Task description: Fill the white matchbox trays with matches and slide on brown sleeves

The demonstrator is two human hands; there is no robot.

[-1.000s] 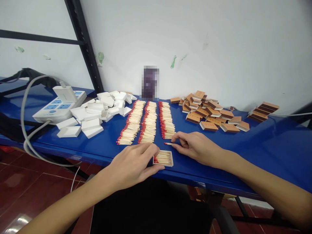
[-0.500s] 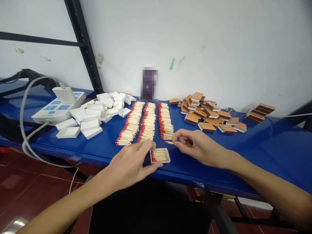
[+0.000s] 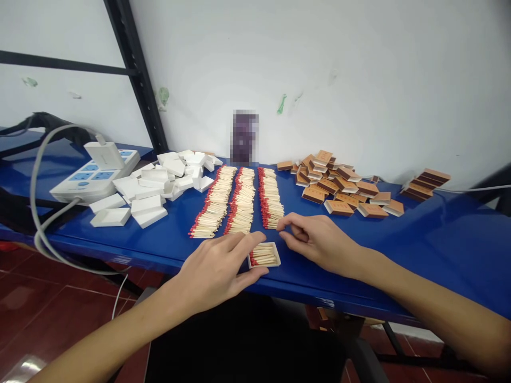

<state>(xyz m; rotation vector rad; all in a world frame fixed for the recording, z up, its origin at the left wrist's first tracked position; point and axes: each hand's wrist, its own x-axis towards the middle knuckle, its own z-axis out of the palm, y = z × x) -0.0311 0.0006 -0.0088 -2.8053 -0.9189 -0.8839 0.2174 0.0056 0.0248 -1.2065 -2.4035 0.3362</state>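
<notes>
My left hand [image 3: 223, 268] holds a small white matchbox tray [image 3: 278, 255] at the table's front, thumb along its near side and fingers at its far side. Matches [image 3: 264, 254] lie in the tray with their red heads to the left; the palm hides the left end. My right hand [image 3: 315, 239] is just right of the tray. Its thumb and index fingertips are slightly apart, and I see no match between them. Those fingertips are by the near end of the rightmost row of matches [image 3: 272, 199]. Two more match rows [image 3: 244, 202] lie to its left.
On the blue table [image 3: 439, 250], loose white trays [image 3: 149, 189] are heaped left and brown matchbox sleeves [image 3: 335, 183] right. More sleeves [image 3: 427, 183] are stacked farther right. A power strip [image 3: 96, 175] with a looping cable stands at the left. A blurred phone-like object [image 3: 244, 137] leans on the wall.
The match that was in my right fingertips no longer shows there, and those fingertips have parted slightly. My left fingers have shifted a little to the right over the tray.
</notes>
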